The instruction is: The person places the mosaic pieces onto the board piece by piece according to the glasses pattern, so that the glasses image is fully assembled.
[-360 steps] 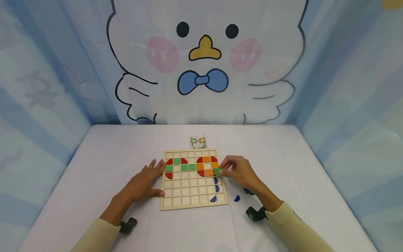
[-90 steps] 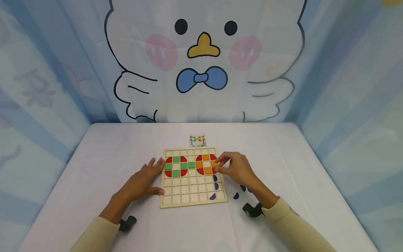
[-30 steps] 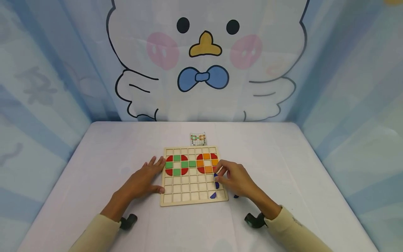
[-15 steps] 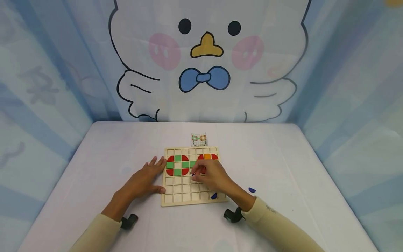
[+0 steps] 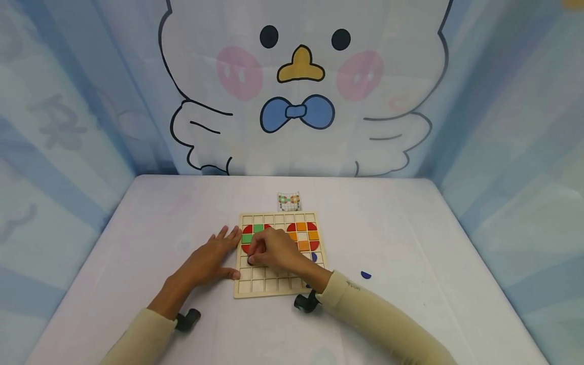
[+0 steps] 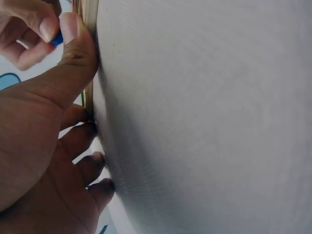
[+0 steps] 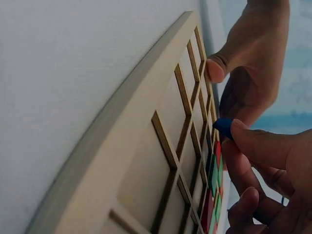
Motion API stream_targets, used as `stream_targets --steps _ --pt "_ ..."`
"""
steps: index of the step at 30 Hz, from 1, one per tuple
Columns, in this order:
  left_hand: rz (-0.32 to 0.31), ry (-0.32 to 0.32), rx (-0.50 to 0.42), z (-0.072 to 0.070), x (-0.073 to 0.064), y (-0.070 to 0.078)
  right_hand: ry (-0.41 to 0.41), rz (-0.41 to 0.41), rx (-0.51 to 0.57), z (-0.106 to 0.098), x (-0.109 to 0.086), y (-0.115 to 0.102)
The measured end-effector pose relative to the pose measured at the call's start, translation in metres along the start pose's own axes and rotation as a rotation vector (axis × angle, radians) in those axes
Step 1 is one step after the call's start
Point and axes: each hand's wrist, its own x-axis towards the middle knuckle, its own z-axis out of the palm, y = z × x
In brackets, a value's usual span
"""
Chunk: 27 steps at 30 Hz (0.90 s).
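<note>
A wooden grid board (image 5: 270, 287) lies flat, bearing red quarter-round, green square and orange square tiles. My left hand (image 5: 205, 264) rests at its left edge with fingers spread, the thumb against the rim. My right hand (image 5: 279, 249) reaches across the board and pinches a small blue tile (image 7: 223, 127) between thumb and fingers, over the left columns below the red and green tiles. The right wrist view shows this tile just at the grid, near my left thumb (image 7: 215, 71); whether it touches the board I cannot tell. Part of the pattern is hidden under the right hand.
A blue half-round tile (image 5: 314, 257) is at the board's right side, and another blue tile (image 5: 308, 286) is mostly covered by the right wrist. One blue half-round tile (image 5: 366, 275) lies on the white table (image 5: 401, 228) to the right. A small pattern card (image 5: 289, 202) lies behind the board.
My right hand has moved left from the board's right edge, carrying a blue tile. Earlier it held a green square; another green square now sits in the left pattern. My left hand stays put.
</note>
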Motion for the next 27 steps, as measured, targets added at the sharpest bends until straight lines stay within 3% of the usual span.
stream_targets --steps 16,27 --pt "0.021 0.01 0.002 0.001 0.001 -0.001 0.001 0.027 -0.156 0.01 0.011 -0.007" --pt "0.014 0.008 0.008 0.0 0.0 0.0 0.043 0.051 -0.114 0.001 0.001 -0.007"
